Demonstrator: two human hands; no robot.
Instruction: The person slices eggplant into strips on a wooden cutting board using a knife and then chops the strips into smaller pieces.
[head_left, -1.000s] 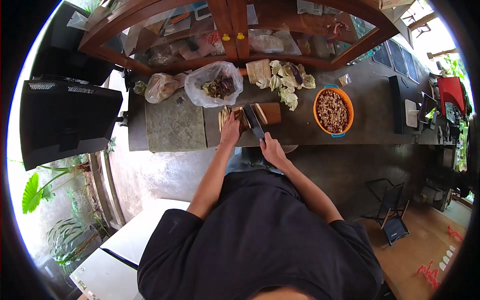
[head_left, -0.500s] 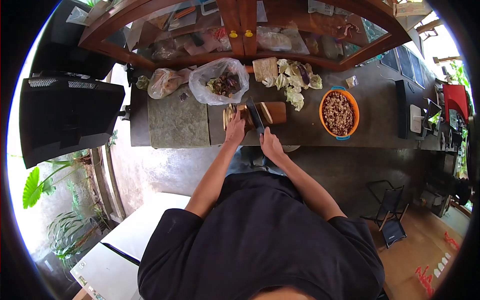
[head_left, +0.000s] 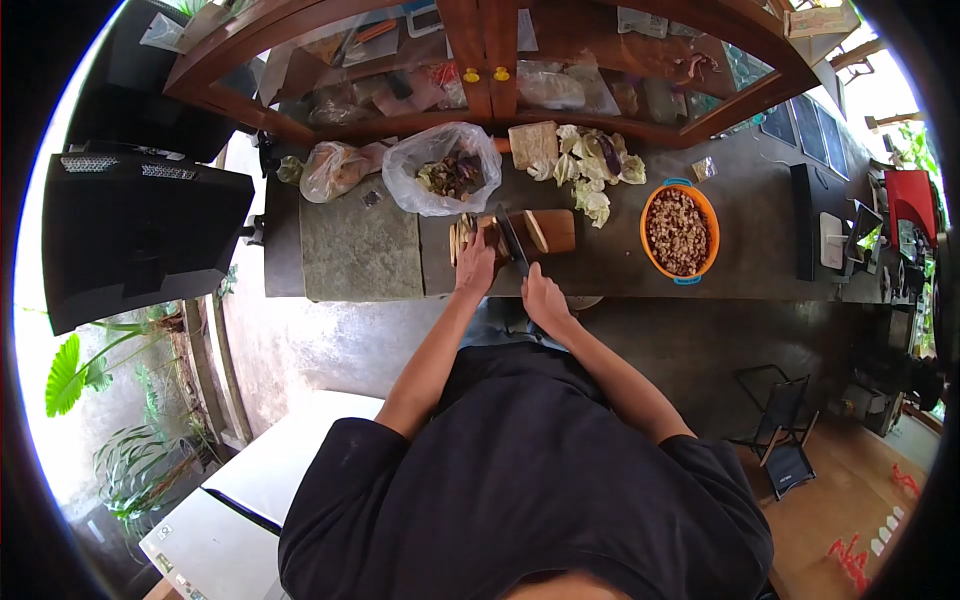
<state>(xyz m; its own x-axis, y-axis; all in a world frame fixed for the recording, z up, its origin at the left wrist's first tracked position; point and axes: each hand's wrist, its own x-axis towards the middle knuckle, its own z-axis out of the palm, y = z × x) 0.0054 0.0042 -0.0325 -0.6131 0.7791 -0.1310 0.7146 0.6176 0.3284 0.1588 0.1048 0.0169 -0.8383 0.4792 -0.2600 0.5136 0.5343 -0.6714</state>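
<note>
On a brown wooden cutting board [head_left: 560, 231], my left hand [head_left: 476, 265] presses its bent fingers down on pale, brown-edged food slices [head_left: 456, 240]. Their exact kind is hard to make out, and my fingers partly cover them. My right hand [head_left: 546, 303] grips a dark-bladed knife [head_left: 512, 240] by its handle, with the blade pointing away from me just right of my left fingers. One larger pale slice [head_left: 537, 232] lies on the board to the right of the blade.
Behind the board are an open plastic bag [head_left: 400, 172] of vegetable scraps, a pale block [head_left: 534, 150] and loose cabbage leaves [head_left: 592, 178]. An orange basin [head_left: 645, 240] of chopped pieces stands right. A grey mat [head_left: 360, 250] lies left; a glass-doored cabinet [head_left: 487, 100] borders the back.
The view has shifted slightly. Both hands stay at nearly the same spots, left on the slices and right on the knife, whose blade has barely moved.
</note>
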